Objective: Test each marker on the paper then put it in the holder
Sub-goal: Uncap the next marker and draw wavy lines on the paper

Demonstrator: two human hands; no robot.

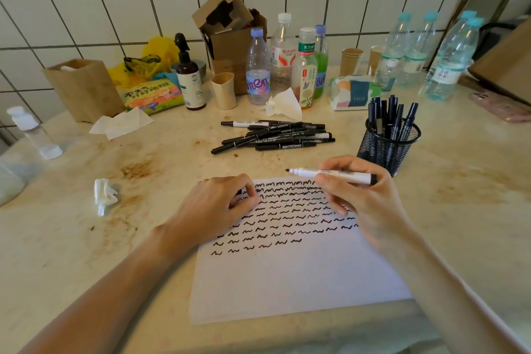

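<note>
I'm seeing the left hand (218, 204) curling on the paper (287, 276), pinching something dark, probably the cap. The right hand (353, 195) is gripping an uncapped marker (330, 175) above the squiggles, tip pointing left. The holder (388, 139) is standing just beyond, marker pile (275, 136) behind.

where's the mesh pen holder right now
In the head view the black mesh holder stands on the table right of centre, just beyond the right hand, right of the marker pile.
</note>
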